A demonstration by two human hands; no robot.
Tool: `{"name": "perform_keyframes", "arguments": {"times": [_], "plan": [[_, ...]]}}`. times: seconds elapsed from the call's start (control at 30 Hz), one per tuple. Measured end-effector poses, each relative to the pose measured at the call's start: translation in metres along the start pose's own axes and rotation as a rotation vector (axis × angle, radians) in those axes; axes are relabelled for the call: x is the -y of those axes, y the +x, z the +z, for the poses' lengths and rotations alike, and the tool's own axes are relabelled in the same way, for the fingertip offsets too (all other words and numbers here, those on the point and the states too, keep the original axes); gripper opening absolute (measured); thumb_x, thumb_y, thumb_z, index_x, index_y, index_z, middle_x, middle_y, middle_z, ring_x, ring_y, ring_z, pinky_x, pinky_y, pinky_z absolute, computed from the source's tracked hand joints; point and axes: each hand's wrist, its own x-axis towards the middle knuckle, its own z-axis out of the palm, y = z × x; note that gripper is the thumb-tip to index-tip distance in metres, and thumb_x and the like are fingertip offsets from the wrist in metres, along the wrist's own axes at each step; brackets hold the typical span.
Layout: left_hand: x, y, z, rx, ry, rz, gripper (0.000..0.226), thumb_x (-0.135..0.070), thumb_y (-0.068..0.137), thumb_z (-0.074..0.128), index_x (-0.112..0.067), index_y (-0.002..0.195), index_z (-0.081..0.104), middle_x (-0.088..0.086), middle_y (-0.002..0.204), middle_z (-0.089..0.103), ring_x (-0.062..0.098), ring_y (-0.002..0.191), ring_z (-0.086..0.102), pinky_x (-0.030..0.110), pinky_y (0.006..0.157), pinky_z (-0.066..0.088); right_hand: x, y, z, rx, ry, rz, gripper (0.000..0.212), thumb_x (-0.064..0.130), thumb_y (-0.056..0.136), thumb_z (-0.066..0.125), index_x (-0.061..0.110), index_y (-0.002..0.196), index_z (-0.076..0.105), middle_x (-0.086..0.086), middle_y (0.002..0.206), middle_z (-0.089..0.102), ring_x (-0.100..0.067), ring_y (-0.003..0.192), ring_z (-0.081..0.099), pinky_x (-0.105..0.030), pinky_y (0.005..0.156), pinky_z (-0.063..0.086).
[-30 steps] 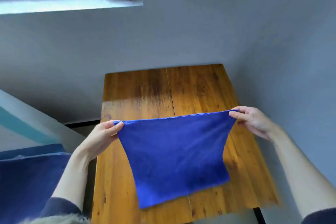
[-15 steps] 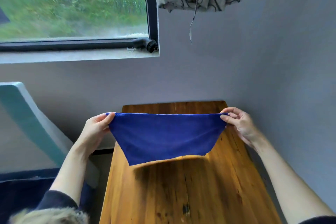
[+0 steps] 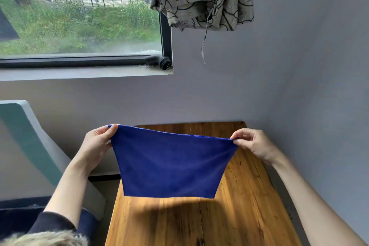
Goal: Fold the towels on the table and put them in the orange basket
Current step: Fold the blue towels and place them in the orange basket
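The towel point(image 3: 171, 166) hangs in the air above the table point(image 3: 239, 215), clear of the wood; the left hand point(image 3: 95, 144) pinches its upper left corner, the right hand point(image 3: 253, 143) its upper right; this looks like the spreading-out before a fold; next, probably, bringing the two corners together evenly; no basket in view.

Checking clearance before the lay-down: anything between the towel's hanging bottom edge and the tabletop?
Nothing: the head view shows the blue towel, pinched by the left hand and right hand, hanging over bare wooden table; only its shadow lies there.
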Motion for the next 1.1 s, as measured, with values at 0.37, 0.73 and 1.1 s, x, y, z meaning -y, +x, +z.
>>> {"name": "perform_keyframes", "arguments": {"times": [0.37, 0.73, 1.1], "plan": [[-0.004, 0.005, 0.0, 0.035, 0.026, -0.002, 0.022, -0.027, 0.09, 0.057, -0.016, 0.085, 0.076, 0.002, 0.087, 0.073, 0.012, 0.078, 0.066, 0.033, 0.079, 0.049, 0.005, -0.002, 0.004, 0.057, -0.178, 0.013, 0.026, -0.004, 0.088, 0.056, 0.017, 0.083, 0.072, 0.0, 0.086, 0.071, -0.006, 0.082, 0.065, -0.013, 0.073, 0.051], [-0.005, 0.006, 0.004, 0.036, 0.089, 0.057, 0.019, -0.018, 0.09, 0.059, -0.012, 0.082, 0.075, 0.002, 0.081, 0.073, 0.009, 0.074, 0.066, 0.017, 0.065, 0.054, 0.0, 0.01, -0.002, -0.005, -0.437, 0.019, 0.012, 0.01, 0.083, 0.067, 0.021, 0.078, 0.069, 0.007, 0.08, 0.068, -0.007, 0.081, 0.063, -0.02, 0.07, 0.051], [-0.004, 0.008, 0.004, 0.029, 0.153, 0.143, 0.017, -0.019, 0.09, 0.06, -0.017, 0.083, 0.075, 0.0, 0.083, 0.074, 0.006, 0.076, 0.066, 0.016, 0.067, 0.053, 0.0, 0.022, -0.016, -0.161, -0.186, -0.07, 0.028, 0.003, 0.088, 0.059, 0.03, 0.082, 0.066, 0.011, 0.085, 0.069, 0.006, 0.074, 0.062, -0.005, 0.069, 0.045]]}}
